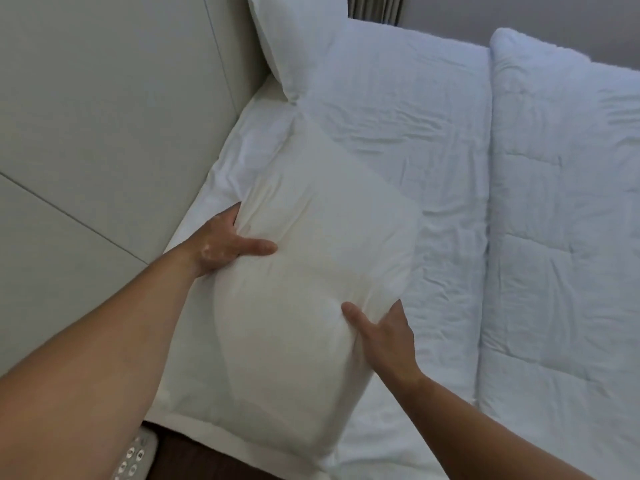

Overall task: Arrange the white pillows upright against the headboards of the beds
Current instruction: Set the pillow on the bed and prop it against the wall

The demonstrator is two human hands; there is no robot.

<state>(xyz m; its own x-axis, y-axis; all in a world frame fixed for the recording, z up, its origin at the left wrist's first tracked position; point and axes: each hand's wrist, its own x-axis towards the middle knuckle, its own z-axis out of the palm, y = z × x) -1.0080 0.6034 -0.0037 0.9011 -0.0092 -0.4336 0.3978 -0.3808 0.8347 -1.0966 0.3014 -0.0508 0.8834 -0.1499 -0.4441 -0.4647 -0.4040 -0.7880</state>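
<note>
The headboard point(114, 126) runs along the left of the view, and the bed point(398, 140) lies against it with its sheet creased; a second quilted bed point(561, 237) sits just beside it on the right. At the far end of the headboard edge one white pillow point(298, 46) already stands upright, leaning on the padding. The near pillow point(304, 271) lies close to the headboard edge of the bed, near its front corner, tilted rather than standing.

The left hand point(225, 244) grips the pillow's headboard-side edge, fingers tucked under and thumb pressed on top. The right hand point(384, 337) clasps the opposite side, thumb dug into the filling, fingers wrapped behind.

The filling looks soft and bulges unevenly, so the likely failure is a slump: stood on its long edge, the pillow could fold at the middle or slide down into the gap at the headboard. Released too near the front corner, it may topple off the bed's edge toward the remote control point(133, 459) lying below. A push too far along could also knock the standing pillow over.
</note>
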